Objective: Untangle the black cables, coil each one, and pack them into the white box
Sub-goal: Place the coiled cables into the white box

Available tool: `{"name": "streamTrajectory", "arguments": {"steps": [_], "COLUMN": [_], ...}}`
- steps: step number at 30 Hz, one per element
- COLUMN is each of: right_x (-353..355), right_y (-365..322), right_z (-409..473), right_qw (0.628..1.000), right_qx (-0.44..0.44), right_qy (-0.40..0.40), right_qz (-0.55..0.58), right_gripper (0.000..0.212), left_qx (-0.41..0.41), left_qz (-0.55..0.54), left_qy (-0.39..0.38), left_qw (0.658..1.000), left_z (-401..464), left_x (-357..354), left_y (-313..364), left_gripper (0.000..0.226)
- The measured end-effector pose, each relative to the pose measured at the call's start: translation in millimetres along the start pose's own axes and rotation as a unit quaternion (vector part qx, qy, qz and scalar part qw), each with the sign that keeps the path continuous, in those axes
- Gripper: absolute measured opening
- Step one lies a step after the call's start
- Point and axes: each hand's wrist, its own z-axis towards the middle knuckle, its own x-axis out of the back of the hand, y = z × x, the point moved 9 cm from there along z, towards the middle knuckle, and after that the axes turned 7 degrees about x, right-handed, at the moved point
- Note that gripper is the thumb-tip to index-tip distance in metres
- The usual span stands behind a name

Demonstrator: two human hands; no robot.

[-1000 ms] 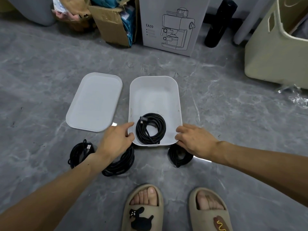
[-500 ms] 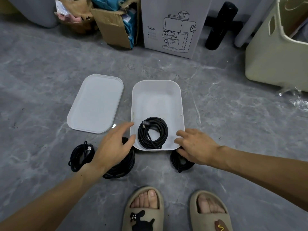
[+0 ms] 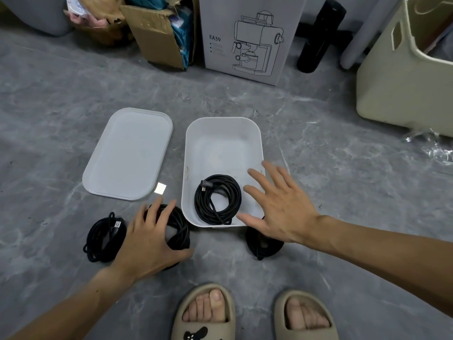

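The white box [image 3: 221, 143] stands open on the floor, with one coiled black cable [image 3: 217, 198] lying in its near end. Three more black coils lie in front of it: a left coil [image 3: 103, 238], a middle coil [image 3: 180, 231] and a right coil [image 3: 263, 246]. My left hand [image 3: 152, 239] lies over the middle coil, with its fingers curved across the top and the thumb around the near side. My right hand [image 3: 279, 204] hovers with spread, straight fingers over the box's near right corner and partly hides the right coil.
The box's white lid [image 3: 127, 154] lies flat to the left of the box. Cardboard boxes [image 3: 245, 38], a black bottle [image 3: 318, 35] and a beige bin [image 3: 402, 89] line the back. My two slippered feet [image 3: 255, 315] are just in front of the coils.
My left hand left the box's near left corner and came down onto the middle coil. My right hand rose from the near right corner and spread its fingers over the box.
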Motion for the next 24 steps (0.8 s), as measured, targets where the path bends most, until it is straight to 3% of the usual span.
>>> {"name": "streamTrajectory", "arguments": {"steps": [7,15,19,24], "right_x": [-12.0,-16.4,-15.0,-17.6], "right_y": [2.3,4.5,3.7,5.3], "right_z": [2.9,3.2,4.3,5.2], "right_qw": [0.999,0.999,0.998,0.998], "right_qx": [0.012,0.017,0.021,0.024], "right_qy": [0.023,0.029,0.038,0.036], "right_qz": [-0.024,-0.038,-0.046,-0.056], "right_gripper": [0.067,0.081,0.082,0.077], "left_qx": [-0.011,-0.041,-0.003,0.042], "left_qz": [0.067,0.077,0.049,-0.033], "left_qy": [-0.015,0.020,0.021,0.091], "left_qw": [0.998,0.996,0.999,0.994], "left_z": [6.2,7.8,9.4,15.3], "left_x": [-7.1,-3.7,11.2,64.9], "left_y": [2.6,6.1,-0.5,-10.6], "left_gripper": [0.124,0.112,0.111,0.112]}}
